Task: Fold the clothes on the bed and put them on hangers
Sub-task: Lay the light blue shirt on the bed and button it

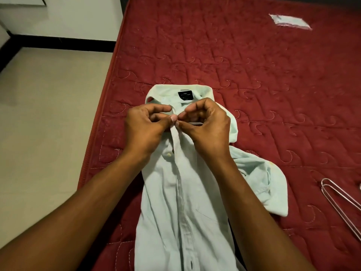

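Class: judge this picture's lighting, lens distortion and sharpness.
Head view: dim, warm, even light, no glare on the shirt; head view: the wide lens bows the bed edge, and the wire hangers are cut off at the right border; head view: the left hand and right hand pinching the shirt are sharp, but the collar label is too soft to read.

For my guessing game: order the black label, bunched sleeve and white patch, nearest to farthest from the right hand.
1. black label, in the collar just beyond the right hand.
2. bunched sleeve, to its right.
3. white patch, far across the mattress.
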A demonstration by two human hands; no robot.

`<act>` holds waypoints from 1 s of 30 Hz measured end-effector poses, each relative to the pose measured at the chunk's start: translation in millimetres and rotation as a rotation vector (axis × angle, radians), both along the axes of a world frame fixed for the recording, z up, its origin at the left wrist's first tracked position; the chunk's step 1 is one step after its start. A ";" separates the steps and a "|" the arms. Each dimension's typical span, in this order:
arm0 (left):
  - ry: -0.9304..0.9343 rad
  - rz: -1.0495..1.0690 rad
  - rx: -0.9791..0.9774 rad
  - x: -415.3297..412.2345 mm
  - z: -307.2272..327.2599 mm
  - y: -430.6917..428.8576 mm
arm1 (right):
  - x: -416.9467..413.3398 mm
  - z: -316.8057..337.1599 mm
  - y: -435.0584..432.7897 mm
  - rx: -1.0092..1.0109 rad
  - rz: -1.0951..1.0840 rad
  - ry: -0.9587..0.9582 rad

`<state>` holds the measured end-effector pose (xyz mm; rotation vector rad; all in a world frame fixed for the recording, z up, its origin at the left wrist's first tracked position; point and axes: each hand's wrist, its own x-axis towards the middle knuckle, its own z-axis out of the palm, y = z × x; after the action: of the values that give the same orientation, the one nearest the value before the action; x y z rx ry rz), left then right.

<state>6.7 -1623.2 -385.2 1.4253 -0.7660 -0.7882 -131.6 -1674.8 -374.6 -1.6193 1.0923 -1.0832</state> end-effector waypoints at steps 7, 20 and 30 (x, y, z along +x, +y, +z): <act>-0.086 -0.021 0.004 1.7 -8.2 -2.1 | -2.0 -7.8 -6.2 0.114 0.009 -0.044; -0.090 -0.035 0.123 8.0 -18.5 -4.8 | -0.1 -15.4 -1.3 0.302 0.051 -0.093; -0.054 0.018 0.017 3.9 -14.7 -4.5 | 3.4 -10.1 8.1 0.180 -0.020 -0.093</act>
<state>10.6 -1627.7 -399.9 1.4723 -0.7883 -0.7461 -128.2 -1666.7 -384.7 -1.4064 1.1129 -1.0317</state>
